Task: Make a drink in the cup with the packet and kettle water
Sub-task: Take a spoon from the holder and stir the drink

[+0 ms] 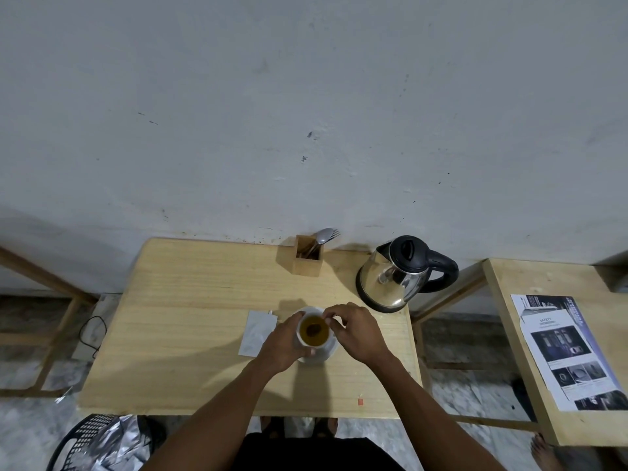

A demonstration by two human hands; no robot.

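A white cup (314,329) stands on a white saucer (329,352) in the middle of the wooden table (190,300). It holds yellow-brown liquid with a dark bag or clump in it. My left hand (283,346) wraps around the cup's left side. My right hand (355,326) hovers at the cup's right rim with fingertips pinched together over it; what they pinch is too small to tell. A white packet (256,333) lies flat just left of the cup. The steel kettle (394,277) with a black lid and handle stands at the back right.
A wooden holder (307,258) with a spoon and fork stands at the table's back edge by the wall. A second table with printed sheets (571,351) is at the right. A black basket (91,443) with foil wrappers sits on the floor, lower left.
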